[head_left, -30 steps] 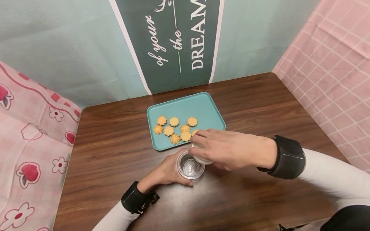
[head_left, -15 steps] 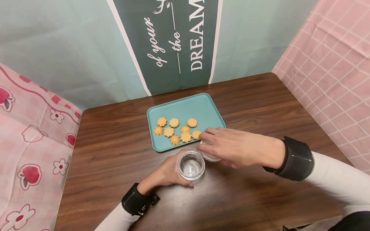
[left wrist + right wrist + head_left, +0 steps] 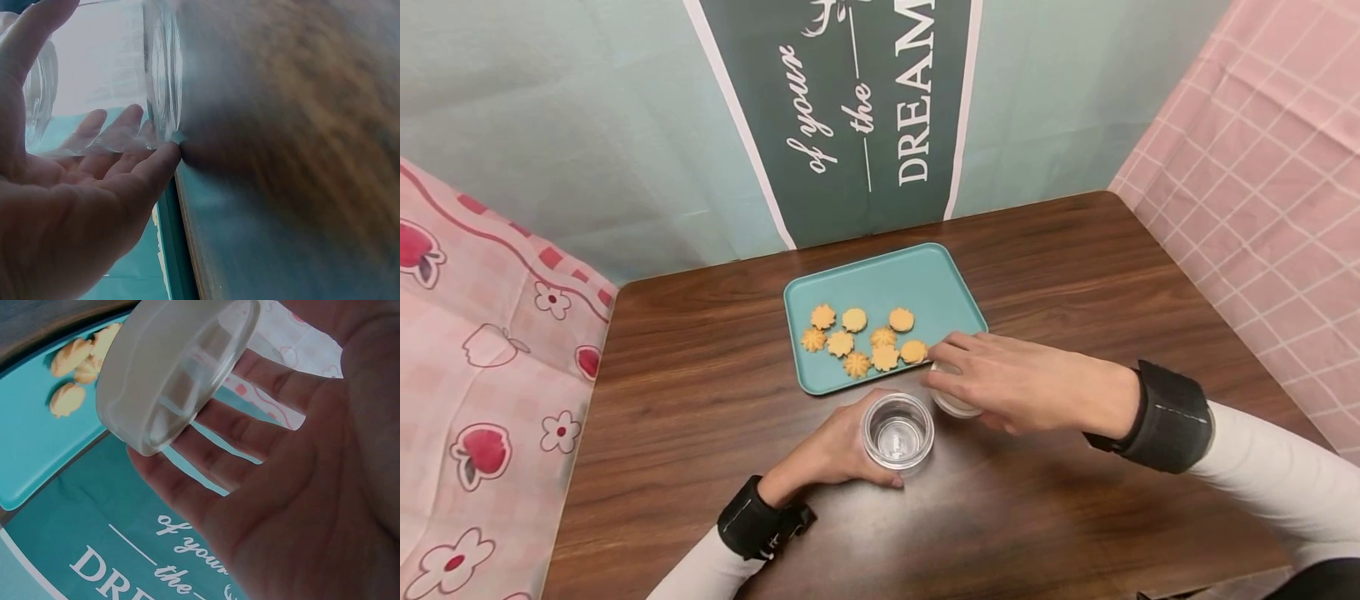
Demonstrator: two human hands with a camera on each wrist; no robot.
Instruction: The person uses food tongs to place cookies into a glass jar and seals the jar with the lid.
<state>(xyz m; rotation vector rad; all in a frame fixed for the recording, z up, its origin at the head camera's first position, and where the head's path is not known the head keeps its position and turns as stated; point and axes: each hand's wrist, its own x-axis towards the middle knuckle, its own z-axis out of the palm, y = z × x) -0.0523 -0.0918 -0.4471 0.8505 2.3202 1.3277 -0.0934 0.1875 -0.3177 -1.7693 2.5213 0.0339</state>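
My left hand [image 3: 838, 442] grips a clear jar [image 3: 898, 462] by its left side, thumb toward the near side. The jar's mouth faces up and only its bare bottom shows inside. In the left wrist view, the fingers curve round the clear wall of the jar [image 3: 103, 69]. My right hand [image 3: 1022, 383], just right of the jar, holds a round whitish lid [image 3: 953, 406] by its edge. The right wrist view has the translucent lid [image 3: 156, 375] tilted against the fingers. The lid is apart from the jar's rim.
Beyond the jar lies a teal tray [image 3: 917, 279] with several flower-shaped cookies [image 3: 884, 357], mostly in its left and near part. It rests on a brown wooden table [image 3: 700, 400]. Hanging cloths, one with lettering [image 3: 850, 125], border the table at the back and sides.
The lid in my right hand has moved from over the jar's edge to the right, so the whole jar mouth now shows. My left hand and the jar have stayed nearly still.
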